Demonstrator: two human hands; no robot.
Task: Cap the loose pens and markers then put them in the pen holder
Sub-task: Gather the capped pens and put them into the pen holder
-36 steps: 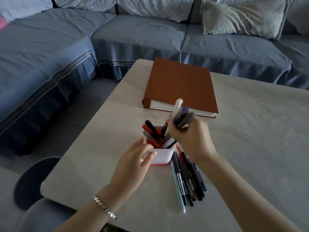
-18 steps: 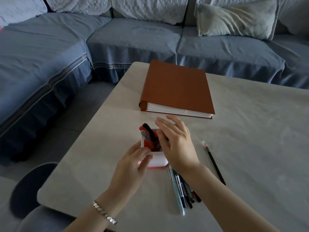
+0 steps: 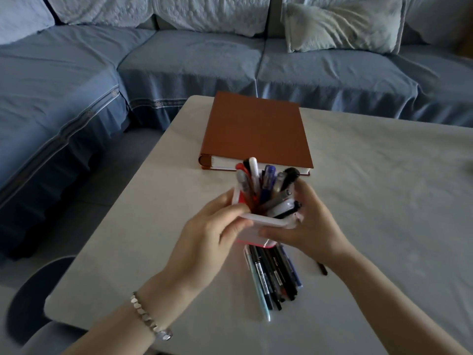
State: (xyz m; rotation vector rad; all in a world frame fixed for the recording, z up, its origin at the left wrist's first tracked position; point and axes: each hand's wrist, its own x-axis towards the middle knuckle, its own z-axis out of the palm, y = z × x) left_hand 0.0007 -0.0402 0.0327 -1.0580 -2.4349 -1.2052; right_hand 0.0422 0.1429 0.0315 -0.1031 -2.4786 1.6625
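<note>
A white pen holder (image 3: 266,221) with a red base is lifted and tilted toward me, held between both hands. My left hand (image 3: 207,237) grips its left wall, thumb over the rim. My right hand (image 3: 307,226) grips its right side and front. Several capped pens and markers (image 3: 266,187) stick out of it in black, blue, white and red. A bundle of several loose pens (image 3: 273,275) lies on the table just below the holder. One dark pen (image 3: 323,269) shows partly beside my right wrist.
A brown binder (image 3: 256,131) lies on the pale table (image 3: 384,201) behind the holder. A blue sofa (image 3: 204,62) with a pillow (image 3: 340,26) wraps around the far and left sides. A dark chair (image 3: 33,293) stands at the table's near left corner.
My right hand put a handful of pens into the holder, then moved to its right side. Both hands have lifted and tilted the holder toward me.
</note>
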